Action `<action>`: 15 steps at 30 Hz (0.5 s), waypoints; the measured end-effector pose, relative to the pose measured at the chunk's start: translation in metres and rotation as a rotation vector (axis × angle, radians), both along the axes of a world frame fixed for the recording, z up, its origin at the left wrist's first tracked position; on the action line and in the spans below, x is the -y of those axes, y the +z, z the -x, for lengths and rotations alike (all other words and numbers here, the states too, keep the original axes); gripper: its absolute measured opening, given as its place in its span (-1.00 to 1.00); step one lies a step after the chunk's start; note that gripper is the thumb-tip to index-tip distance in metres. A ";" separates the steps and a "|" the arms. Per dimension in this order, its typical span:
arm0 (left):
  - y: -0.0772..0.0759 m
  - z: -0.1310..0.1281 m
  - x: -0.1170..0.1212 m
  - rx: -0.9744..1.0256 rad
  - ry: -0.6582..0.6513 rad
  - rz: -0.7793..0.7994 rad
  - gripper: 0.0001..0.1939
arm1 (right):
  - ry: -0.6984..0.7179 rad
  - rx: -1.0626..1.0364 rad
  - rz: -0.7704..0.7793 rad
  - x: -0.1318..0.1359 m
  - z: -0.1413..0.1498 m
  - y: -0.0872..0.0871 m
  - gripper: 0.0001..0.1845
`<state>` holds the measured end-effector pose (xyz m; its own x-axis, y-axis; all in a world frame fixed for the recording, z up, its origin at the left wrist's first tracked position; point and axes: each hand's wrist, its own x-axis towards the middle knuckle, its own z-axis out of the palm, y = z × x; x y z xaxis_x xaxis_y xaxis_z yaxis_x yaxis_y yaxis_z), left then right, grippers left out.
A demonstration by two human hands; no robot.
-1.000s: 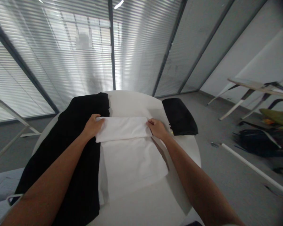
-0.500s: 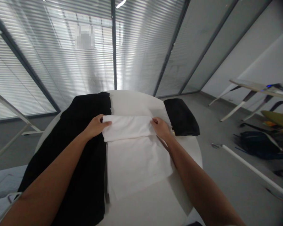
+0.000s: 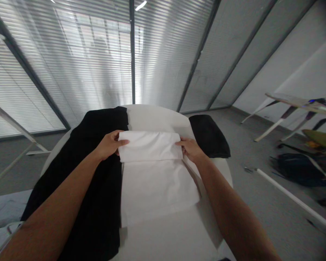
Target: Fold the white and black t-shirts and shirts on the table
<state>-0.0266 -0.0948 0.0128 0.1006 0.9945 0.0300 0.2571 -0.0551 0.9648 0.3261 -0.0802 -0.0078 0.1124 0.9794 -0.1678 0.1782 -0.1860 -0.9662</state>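
A white cloth garment (image 3: 157, 188) lies on the white table, its far part folded over into a flat band. My left hand (image 3: 108, 145) pinches the left end of this band, thumb on top and fingers beneath. At the opposite end, my right hand (image 3: 191, 148) grips the band the same way, its fingertips partly hidden under the fabric. The cloth's near part spreads flat toward me. Whether it is a shirt or another garment, I cannot tell.
Black cloth (image 3: 97, 203) covers the table's left side, under my left forearm. A folded black cloth (image 3: 209, 136) lies at the right edge of the white table (image 3: 157, 116). Glass panels with blinds stand behind. Another table (image 3: 288, 98) and a white pole (image 3: 285, 190) are at right.
My right hand has shifted slightly right and now holds the band's right end with the thumb on top. The band looks straighter and a little lifted. My left hand has barely moved.
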 end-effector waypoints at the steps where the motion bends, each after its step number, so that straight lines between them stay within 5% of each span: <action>1: 0.000 0.000 0.000 0.003 0.010 -0.025 -0.46 | -0.003 -0.019 -0.010 0.001 0.000 0.002 -0.61; 9: 0.005 -0.011 0.000 0.164 0.166 -0.147 -0.46 | -0.070 -0.246 -0.307 0.009 0.008 0.016 -0.64; 15: 0.006 -0.012 0.000 0.303 0.155 -0.377 -0.58 | -0.039 -0.394 -0.492 0.006 0.014 0.011 -0.64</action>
